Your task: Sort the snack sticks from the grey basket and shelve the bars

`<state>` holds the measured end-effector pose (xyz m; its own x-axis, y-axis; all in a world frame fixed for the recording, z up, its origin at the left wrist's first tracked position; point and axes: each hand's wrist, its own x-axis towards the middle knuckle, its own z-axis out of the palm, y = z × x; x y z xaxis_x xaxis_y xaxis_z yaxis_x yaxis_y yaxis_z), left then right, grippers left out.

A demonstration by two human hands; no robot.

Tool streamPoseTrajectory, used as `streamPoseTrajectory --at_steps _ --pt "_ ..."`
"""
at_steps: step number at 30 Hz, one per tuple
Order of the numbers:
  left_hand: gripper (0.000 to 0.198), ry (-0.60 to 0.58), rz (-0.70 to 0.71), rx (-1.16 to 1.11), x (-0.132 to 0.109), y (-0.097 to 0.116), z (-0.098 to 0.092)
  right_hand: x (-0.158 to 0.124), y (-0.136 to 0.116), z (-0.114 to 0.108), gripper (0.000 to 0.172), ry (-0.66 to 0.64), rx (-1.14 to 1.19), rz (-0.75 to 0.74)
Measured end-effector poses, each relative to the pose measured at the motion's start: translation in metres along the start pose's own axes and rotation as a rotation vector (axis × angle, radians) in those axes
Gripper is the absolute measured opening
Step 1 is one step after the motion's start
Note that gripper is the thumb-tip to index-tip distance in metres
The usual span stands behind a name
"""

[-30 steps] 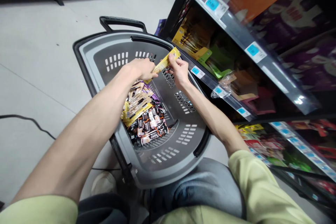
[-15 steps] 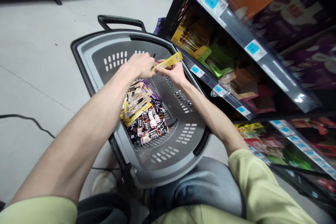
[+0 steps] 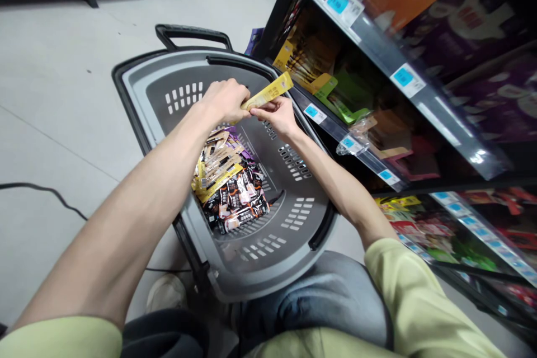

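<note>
Over the far part of a grey shopping basket (image 3: 268, 277), both my hands pinch a long yellow snack packet (image 3: 272, 92). My left hand (image 3: 226, 102) is closed on its lower left end, seen from the back of the hand. My right hand (image 3: 282, 116) holds it from below, thumb and fingers near the same end. The packet's upper right end sticks out free, tilted up. Below, several snack packets (image 3: 226, 170) with yellow, tan and clear wrapping lie in the basket, beside black-and-orange packets (image 3: 241, 201) and some purple ones.
Close on the right stand dark shelves with price tags (image 3: 344, 4), holding yellow boxes (image 3: 321, 83) and a green box (image 3: 338, 102). The basket's black handle (image 3: 195, 33) is at its far side. A black cable (image 3: 46, 187) runs across the floor at left.
The yellow packet has turned slightly, its free end a little higher and more of its printed face showing. My left hand has rolled slightly. The basket stays put.
</note>
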<state>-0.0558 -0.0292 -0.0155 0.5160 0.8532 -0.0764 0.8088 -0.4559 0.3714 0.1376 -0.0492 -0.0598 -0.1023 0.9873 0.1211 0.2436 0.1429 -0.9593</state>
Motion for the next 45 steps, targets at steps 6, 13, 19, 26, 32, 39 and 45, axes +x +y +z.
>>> streamPoseTrajectory --at_steps 6,13,19,26,32,39,45 --pt "0.047 0.128 0.056 -0.283 0.003 -0.002 0.001 0.003 -0.006 -0.002 0.051 0.146 -0.054 -0.105" --pt "0.034 0.192 0.129 -0.585 0.003 0.001 -0.001 0.008 -0.007 -0.004 0.057 0.193 -0.067 -0.176" --pt "0.037 0.261 0.128 -0.696 0.003 0.001 -0.002 0.008 -0.003 -0.004 0.063 0.164 -0.032 -0.207" --pt "0.043 0.252 0.130 -0.792 0.009 -0.004 0.001 -0.003 -0.013 0.002 0.073 0.162 -0.182 -0.334" --pt "0.045 0.250 0.103 -0.778 0.011 -0.007 0.002 -0.011 -0.012 0.009 0.082 0.068 -0.259 -0.332" --pt "0.046 0.280 0.083 -0.747 0.010 -0.009 0.000 -0.010 -0.006 0.007 0.078 0.042 -0.291 -0.315" --pt "0.041 0.271 0.102 -0.777 0.012 -0.011 0.003 -0.012 -0.008 0.011 0.056 0.018 -0.298 -0.240"
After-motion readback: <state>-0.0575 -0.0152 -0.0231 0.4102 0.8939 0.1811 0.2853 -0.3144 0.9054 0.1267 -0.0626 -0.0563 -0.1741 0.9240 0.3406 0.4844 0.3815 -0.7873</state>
